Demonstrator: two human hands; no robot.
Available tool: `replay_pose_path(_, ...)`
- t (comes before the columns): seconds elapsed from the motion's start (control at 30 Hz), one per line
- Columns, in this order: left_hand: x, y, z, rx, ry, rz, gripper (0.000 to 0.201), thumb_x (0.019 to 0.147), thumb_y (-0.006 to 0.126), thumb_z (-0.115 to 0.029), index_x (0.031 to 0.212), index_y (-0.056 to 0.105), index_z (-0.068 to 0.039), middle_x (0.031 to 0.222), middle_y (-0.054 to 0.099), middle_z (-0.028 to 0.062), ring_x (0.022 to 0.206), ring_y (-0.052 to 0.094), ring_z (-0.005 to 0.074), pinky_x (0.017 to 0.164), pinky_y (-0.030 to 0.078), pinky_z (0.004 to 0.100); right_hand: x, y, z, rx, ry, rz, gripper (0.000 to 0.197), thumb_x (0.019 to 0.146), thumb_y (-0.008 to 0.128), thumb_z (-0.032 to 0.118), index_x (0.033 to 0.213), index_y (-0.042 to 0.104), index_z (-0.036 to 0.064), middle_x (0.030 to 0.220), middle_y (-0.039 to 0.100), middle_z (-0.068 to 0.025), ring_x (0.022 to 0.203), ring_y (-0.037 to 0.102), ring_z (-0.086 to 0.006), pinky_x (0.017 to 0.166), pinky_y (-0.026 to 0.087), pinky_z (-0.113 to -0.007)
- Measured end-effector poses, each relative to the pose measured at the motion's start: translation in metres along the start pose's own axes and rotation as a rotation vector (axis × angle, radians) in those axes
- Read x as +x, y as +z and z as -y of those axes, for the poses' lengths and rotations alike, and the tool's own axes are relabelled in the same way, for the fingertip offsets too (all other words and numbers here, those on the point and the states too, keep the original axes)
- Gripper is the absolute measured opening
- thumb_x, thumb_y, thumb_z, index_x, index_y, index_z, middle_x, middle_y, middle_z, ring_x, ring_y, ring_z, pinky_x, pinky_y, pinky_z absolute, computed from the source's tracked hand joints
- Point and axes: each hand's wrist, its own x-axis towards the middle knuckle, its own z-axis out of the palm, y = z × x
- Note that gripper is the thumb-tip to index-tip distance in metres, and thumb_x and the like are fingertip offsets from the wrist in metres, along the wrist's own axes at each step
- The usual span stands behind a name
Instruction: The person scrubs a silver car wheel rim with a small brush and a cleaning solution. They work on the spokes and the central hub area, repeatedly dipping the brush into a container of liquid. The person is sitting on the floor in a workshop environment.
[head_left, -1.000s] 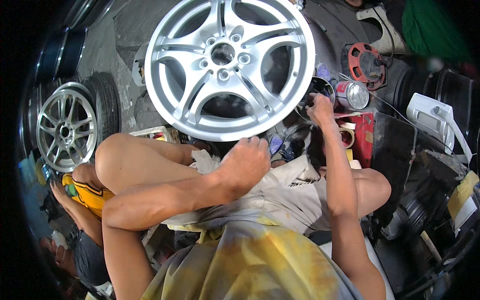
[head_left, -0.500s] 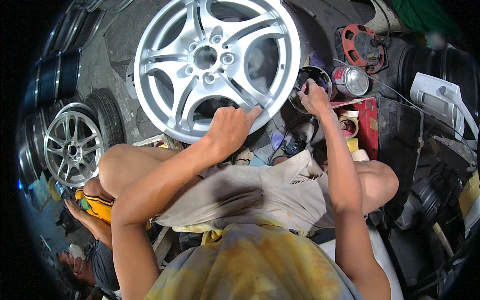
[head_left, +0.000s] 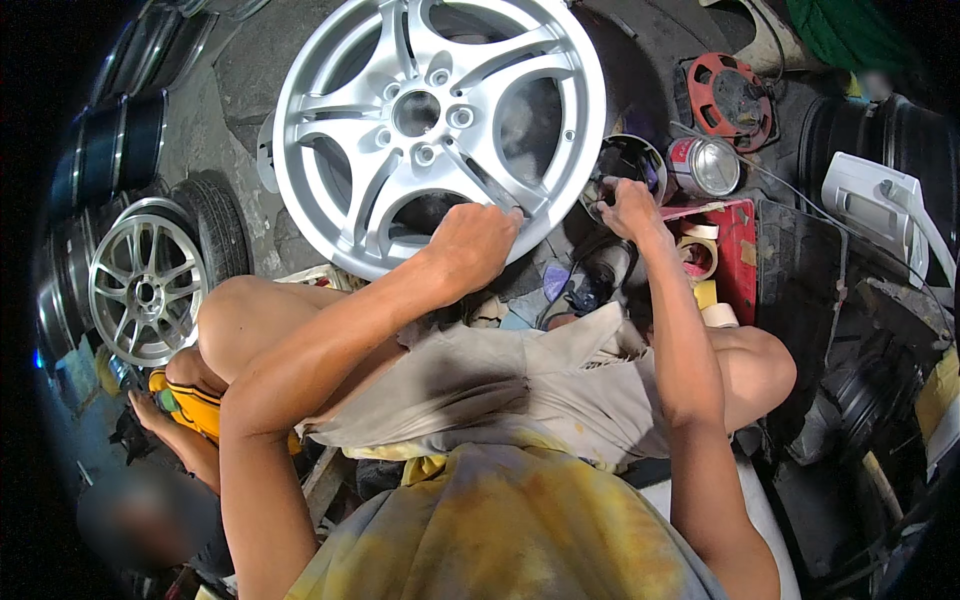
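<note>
A large silver alloy wheel (head_left: 560, 170) with twin spokes fills the upper middle, face up. My left hand (head_left: 474, 246) is at its near right rim, beside the foot of a spoke. Its fingers are curled in, fingertips against the metal; whatever they may hold is hidden. Just right of the wheel, my right hand (head_left: 634, 212) reaches to the near side of an open round tin (head_left: 655, 160) with a dark inside. The fingers of that hand are bent together, and what lies between them is too small to make out.
A silver-lidded paint can (head_left: 712, 168) and a red round reel-like part (head_left: 735, 95) lie right. A red box (head_left: 740, 262) holds tape rolls (head_left: 697, 257). Left stand another alloy wheel (head_left: 147, 292), a tyre (head_left: 213, 225) and stacked rims (head_left: 120, 130). Another person's arm (head_left: 180, 440) shows lower left.
My left index finger, stretched along the spoke before, has folded in. My right hand has dropped slightly toward me at the tin. The whole view has shifted a little.
</note>
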Motion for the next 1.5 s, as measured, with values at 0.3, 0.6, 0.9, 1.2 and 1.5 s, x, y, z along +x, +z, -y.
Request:
replay_pose_path(0.3, -0.005, -0.014, 0.001, 0.02, 0.04, -0.117, 0.016, 0.086, 0.06, -0.01, 0.095, 0.07, 0.0, 0.08, 0.071, 0.0181, 0.075, 0.072, 0.0357, 0.07, 0.058, 0.0463, -0.004, 0.003, -0.003, -0.005, -0.067, -0.195, 0.046, 0.083, 0.075, 0.015, 0.122, 0.064, -0.0069, 0.1, 0.07, -0.0268, 0.102, 0.066, -0.0447, 0.092, 0.053, -0.047)
replay_pose_path(0.6, 0.019, -0.034, 0.019, -0.122, 0.023, -0.274, 0.022, 0.084, 0.062, -0.012, 0.101, 0.068, 0.0, 0.097, 0.063, 0.0216, 0.089, 0.067, 0.0368, 0.076, 0.055, 0.0479, -0.01, -0.002, 0.001, 0.128, 0.125, -0.049, 0.022, 0.082, 0.072, 0.015, 0.094, 0.06, 0.0008, 0.096, 0.069, -0.0276, 0.098, 0.066, -0.0466, 0.086, 0.052, -0.051)
replay_pose_path(0.9, 0.143, -0.073, 0.024, 0.151, -0.184, -0.576, 0.033, 0.09, 0.058, -0.026, 0.107, 0.067, 0.0, 0.11, 0.065, 0.0213, 0.108, 0.063, 0.0366, 0.096, 0.049, 0.0513, -0.011, 0.002, 0.006, -0.002, 0.045, -0.091, 0.036, 0.086, 0.071, 0.016, 0.117, 0.059, 0.0024, 0.102, 0.07, -0.0246, 0.101, 0.066, -0.0455, 0.09, 0.051, -0.053)
replay_pose_path(1.2, 0.136, -0.072, 0.041, 0.142, -0.198, -0.636, 0.013, 0.082, 0.068, -0.009, 0.088, 0.076, 0.0, 0.096, 0.072, 0.0224, 0.09, 0.073, 0.0369, 0.078, 0.058, 0.0472, -0.017, 0.005, 0.003, 0.028, 0.093, -0.101, 0.04, 0.091, 0.063, 0.011, 0.128, 0.054, 0.0015, 0.11, 0.067, -0.0297, 0.11, 0.062, -0.0474, 0.094, 0.051, -0.053)
replay_pose_path(1.5, 0.109, -0.068, 0.05, 0.166, -0.105, -0.555, 0.038, 0.087, 0.064, -0.009, 0.124, 0.061, -0.001, 0.131, 0.058, 0.0265, 0.117, 0.061, 0.0404, 0.091, 0.053, 0.048, -0.038, -0.006, 0.023, -0.177, 0.055, 0.082, 0.017, 0.084, 0.062, 0.006, 0.093, 0.072, -0.0043, 0.097, 0.07, -0.0291, 0.101, 0.068, -0.0435, 0.089, 0.056, -0.049)
